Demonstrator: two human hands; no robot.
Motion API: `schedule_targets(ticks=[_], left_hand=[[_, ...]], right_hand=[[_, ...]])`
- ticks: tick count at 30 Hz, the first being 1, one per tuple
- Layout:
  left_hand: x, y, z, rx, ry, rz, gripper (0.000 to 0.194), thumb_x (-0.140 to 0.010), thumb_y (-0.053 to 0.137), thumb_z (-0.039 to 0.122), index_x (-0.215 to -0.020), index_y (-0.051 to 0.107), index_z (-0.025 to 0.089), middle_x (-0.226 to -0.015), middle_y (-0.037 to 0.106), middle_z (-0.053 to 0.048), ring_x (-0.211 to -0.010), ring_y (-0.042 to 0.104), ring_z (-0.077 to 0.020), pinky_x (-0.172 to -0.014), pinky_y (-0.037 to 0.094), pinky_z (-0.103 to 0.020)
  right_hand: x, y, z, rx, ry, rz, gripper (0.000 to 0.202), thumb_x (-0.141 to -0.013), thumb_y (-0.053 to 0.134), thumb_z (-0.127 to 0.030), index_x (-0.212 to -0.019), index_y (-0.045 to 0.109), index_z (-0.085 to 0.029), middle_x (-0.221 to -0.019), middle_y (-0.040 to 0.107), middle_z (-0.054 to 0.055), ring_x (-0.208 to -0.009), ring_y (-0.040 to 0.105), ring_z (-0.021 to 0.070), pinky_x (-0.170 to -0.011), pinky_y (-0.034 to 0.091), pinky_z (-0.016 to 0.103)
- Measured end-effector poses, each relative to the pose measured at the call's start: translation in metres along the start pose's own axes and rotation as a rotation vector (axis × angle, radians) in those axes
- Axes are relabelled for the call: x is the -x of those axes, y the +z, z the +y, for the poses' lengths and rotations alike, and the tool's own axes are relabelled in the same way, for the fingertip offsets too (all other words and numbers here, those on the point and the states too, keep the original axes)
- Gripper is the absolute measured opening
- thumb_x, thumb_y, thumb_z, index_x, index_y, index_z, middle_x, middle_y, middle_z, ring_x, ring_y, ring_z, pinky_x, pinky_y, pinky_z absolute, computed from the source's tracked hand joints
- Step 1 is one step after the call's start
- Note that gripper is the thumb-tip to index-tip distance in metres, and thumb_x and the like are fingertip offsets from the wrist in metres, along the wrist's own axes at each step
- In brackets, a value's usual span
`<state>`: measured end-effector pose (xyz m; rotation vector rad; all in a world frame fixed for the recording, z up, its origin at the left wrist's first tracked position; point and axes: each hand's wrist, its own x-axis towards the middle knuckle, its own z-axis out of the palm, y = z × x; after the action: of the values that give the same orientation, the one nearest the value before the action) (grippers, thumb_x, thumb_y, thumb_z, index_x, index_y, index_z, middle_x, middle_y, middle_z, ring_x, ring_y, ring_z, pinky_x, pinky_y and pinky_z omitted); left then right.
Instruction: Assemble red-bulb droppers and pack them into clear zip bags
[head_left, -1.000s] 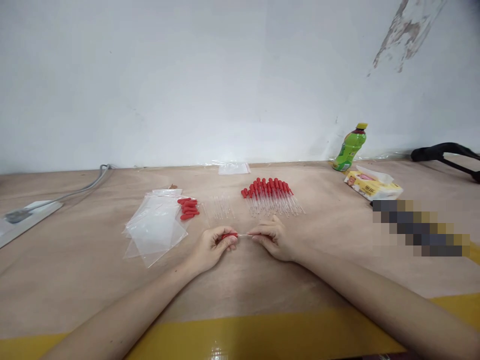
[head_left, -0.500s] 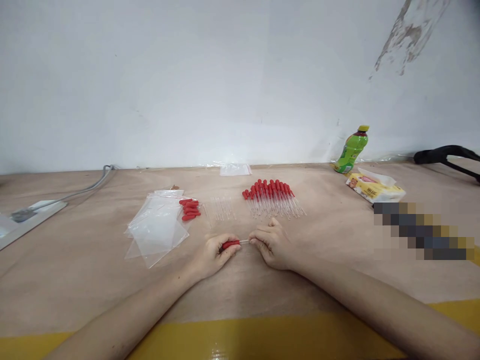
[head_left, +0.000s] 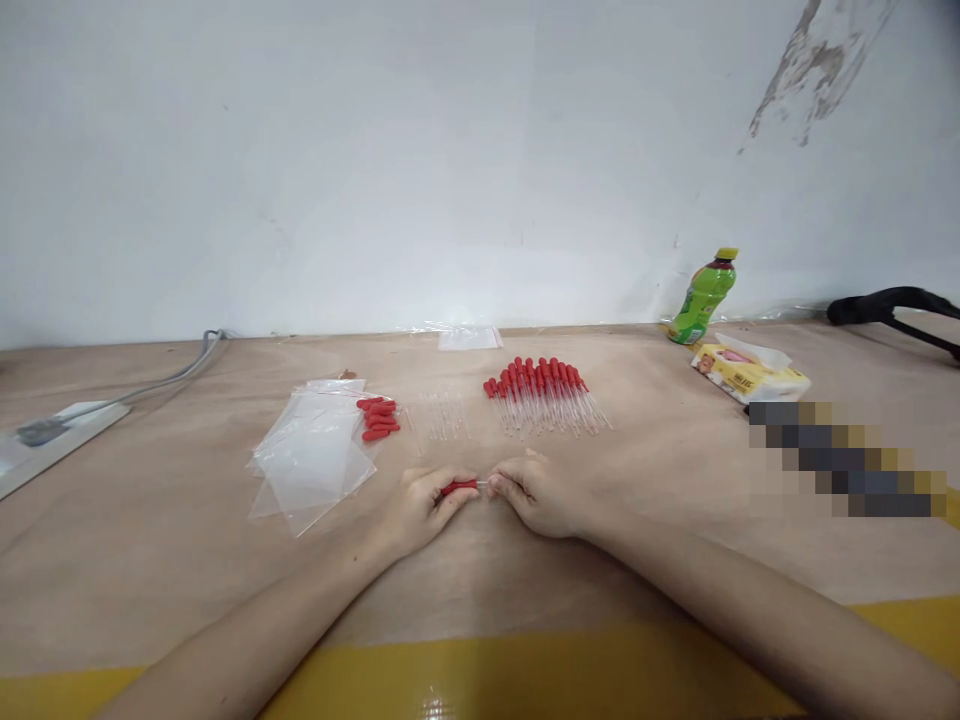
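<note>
My left hand (head_left: 431,505) is closed on a red rubber dropper bulb (head_left: 460,487), thumb below and fingers above. From the bulb's right end a short piece of clear glass tube (head_left: 482,484) shows, and my right hand (head_left: 536,490) pinches that tube; the rest of it is hidden in the fingers. Beyond my left hand lie several loose red bulbs (head_left: 380,418) in a small pile. Several bare clear tubes (head_left: 446,416) lie side by side to the right of them. Past my right hand, finished-looking droppers (head_left: 541,395) with red bulbs and clear tubes lie in a fanned heap.
Clear plastic bags (head_left: 315,445) overlap at the left, with another bag (head_left: 469,339) by the wall. A green drink bottle (head_left: 703,300) and a yellow tissue pack (head_left: 750,372) stand at the back right. A grey cable (head_left: 169,378) runs at the far left.
My right hand has shifted slightly left, toward my left hand. Less of the tube shows between the bulb and my right fingers.
</note>
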<state>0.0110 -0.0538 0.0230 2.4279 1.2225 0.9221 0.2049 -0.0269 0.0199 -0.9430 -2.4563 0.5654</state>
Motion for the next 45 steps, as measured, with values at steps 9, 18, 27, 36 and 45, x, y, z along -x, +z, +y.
schedule_targets(ticks=[9,18,27,36,45], left_hand=[[-0.003,-0.011,-0.015,-0.06,-0.06,0.052,0.031,-0.077,0.057,0.031,-0.105,0.055,0.02,-0.088,0.063,-0.003,-0.075,0.058,-0.0152,-0.069,0.047,-0.027],[-0.009,-0.014,-0.014,-0.081,-0.119,-0.086,0.016,-0.08,0.049,0.026,-0.068,0.054,0.016,-0.066,0.053,0.001,-0.06,0.049,-0.0113,-0.055,0.038,-0.022],[-0.006,-0.013,-0.013,-0.107,-0.136,-0.132,0.02,-0.079,0.047,0.029,-0.064,0.046,0.017,-0.057,0.046,0.004,-0.054,0.044,-0.0104,-0.05,0.032,-0.021],[-0.007,-0.014,-0.014,-0.119,-0.12,-0.149,0.015,-0.08,0.046,0.031,-0.075,0.052,0.018,-0.055,0.042,0.005,-0.051,0.043,-0.0101,-0.049,0.032,-0.021],[-0.008,-0.018,-0.014,-0.198,-0.098,-0.153,0.015,-0.082,0.044,0.031,-0.08,0.052,0.018,-0.06,0.049,0.002,-0.057,0.048,-0.0125,-0.054,0.037,-0.023]], right_hand=[[0.004,-0.022,0.003,0.034,-0.002,0.069,0.019,-0.078,0.047,-0.017,-0.087,0.064,-0.02,-0.081,0.067,0.002,-0.071,0.059,0.0132,-0.066,0.041,0.025],[-0.051,-0.033,0.04,0.096,0.483,0.382,0.026,-0.073,0.051,-0.039,-0.06,0.06,-0.018,-0.066,0.065,0.003,-0.066,0.059,0.0164,-0.056,0.037,0.024],[-0.093,-0.015,0.048,0.445,0.652,0.299,0.031,-0.078,0.043,-0.037,-0.07,0.064,-0.016,-0.074,0.065,0.009,-0.075,0.059,0.0211,-0.073,0.03,0.035],[-0.092,-0.007,0.034,0.49,0.569,0.285,0.033,-0.082,0.037,-0.038,-0.078,0.062,-0.017,-0.077,0.066,0.009,-0.077,0.058,0.0207,-0.08,0.022,0.038],[-0.115,0.011,0.011,0.431,0.607,0.162,0.024,-0.076,0.045,-0.028,-0.077,0.064,-0.014,-0.08,0.066,0.013,-0.077,0.059,0.0231,-0.078,0.026,0.039]])
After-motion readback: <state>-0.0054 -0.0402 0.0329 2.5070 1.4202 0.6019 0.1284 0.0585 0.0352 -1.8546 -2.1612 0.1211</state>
